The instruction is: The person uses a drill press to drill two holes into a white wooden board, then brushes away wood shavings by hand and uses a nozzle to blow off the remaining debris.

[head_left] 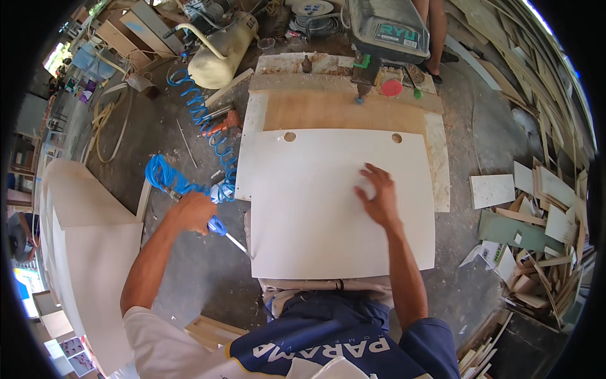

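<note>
A white panel (315, 215) with two round holes near its far edge lies in front of me, its near edge by my lap. My left hand (192, 213) is closed round a blue air blow gun (218, 226) at the panel's left side. Its thin metal nozzle points toward the panel's near left corner; I cannot tell if the tip touches. A blue coiled air hose (163, 174) runs from the gun. Over the right half of the panel is my right hand (380, 197), fingers spread and holding nothing; whether the fingertips touch the surface is unclear.
Beneath the panel are brown and pale boards (344, 112). Farther off stand a cream air compressor (224, 50) and a dark tool case (388, 28). An orange power tool (227, 121) lies left of the boards. Wood offcuts (543, 221) pile at right; a person's leg (437, 35) shows beyond.
</note>
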The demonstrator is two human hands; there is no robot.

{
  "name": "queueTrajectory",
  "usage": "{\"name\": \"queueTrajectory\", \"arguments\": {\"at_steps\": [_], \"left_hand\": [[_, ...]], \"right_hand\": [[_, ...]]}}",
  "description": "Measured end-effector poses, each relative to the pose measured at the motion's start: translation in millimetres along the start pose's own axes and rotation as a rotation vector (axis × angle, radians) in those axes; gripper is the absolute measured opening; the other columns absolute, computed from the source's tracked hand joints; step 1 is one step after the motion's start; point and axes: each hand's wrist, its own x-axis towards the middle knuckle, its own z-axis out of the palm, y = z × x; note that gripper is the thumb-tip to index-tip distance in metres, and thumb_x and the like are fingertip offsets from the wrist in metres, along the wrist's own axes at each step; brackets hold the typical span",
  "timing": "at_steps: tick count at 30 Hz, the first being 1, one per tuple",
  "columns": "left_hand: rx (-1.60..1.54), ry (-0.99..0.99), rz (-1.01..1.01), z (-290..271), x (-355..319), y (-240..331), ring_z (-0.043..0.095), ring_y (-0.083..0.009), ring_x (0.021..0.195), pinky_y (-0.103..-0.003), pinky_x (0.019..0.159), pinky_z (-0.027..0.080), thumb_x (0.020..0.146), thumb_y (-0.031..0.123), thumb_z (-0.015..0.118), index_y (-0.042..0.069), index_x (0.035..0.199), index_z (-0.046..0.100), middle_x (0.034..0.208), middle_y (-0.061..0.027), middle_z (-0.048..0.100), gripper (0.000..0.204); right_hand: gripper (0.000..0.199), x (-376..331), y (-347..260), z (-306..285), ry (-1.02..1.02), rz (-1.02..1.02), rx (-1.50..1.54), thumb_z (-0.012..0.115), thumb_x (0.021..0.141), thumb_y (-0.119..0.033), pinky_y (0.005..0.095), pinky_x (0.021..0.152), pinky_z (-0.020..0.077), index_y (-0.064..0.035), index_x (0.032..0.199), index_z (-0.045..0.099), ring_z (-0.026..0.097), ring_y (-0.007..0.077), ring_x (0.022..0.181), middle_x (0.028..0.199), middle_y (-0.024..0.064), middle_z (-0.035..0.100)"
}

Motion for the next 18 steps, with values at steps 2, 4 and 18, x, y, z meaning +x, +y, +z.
{"name": "queueTrajectory", "arguments": {"at_steps": [2,4,18], "left_hand": [[-0.019,0.067,-0.018,13.9,-13.7,-1.1,0.071,-0.0371,0.078,-0.049,0.07,0.054,0.054,0.021,0.088,0.011,0.076,0.076,0.076,-0.014,0.073,0.027],[-0.097,0.12,-0.077,27.0,-27.9,-11.4,0.071,-0.0371,0.078,-0.048,0.071,0.055,0.055,0.02,0.088,0.011,0.077,0.077,0.076,-0.0137,0.073,0.027],[-0.539,0.643,-0.492,332.5,-22.1,-38.6,0.063,-0.0467,0.111,-0.052,0.092,0.052,0.082,0.014,0.08,0.008,0.119,0.066,0.128,-0.0257,0.06,0.04]], "right_hand": [[0.056,-12.6,-38.8,31.7,-0.128,-0.114,-0.038,0.075,0.089,-0.027,0.0545,0.117,0.033,-0.0021,0.137,0.059,0.044,0.0398,0.139,0.15,0.0219,0.05],[0.071,-47.4,-86.5,69.1,-0.332,-0.253,-0.065,0.067,0.094,-0.042,0.0576,0.125,0.0168,-0.0008,0.148,0.048,0.025,0.0401,0.153,0.159,0.0244,0.038],[0.068,-147.6,95.7,-113.1,-0.101,0.835,-0.707,0.048,0.107,-0.045,0.056,0.127,0.005,-0.0001,0.157,0.037,0.012,0.0411,0.158,0.169,0.0251,0.019]]}}
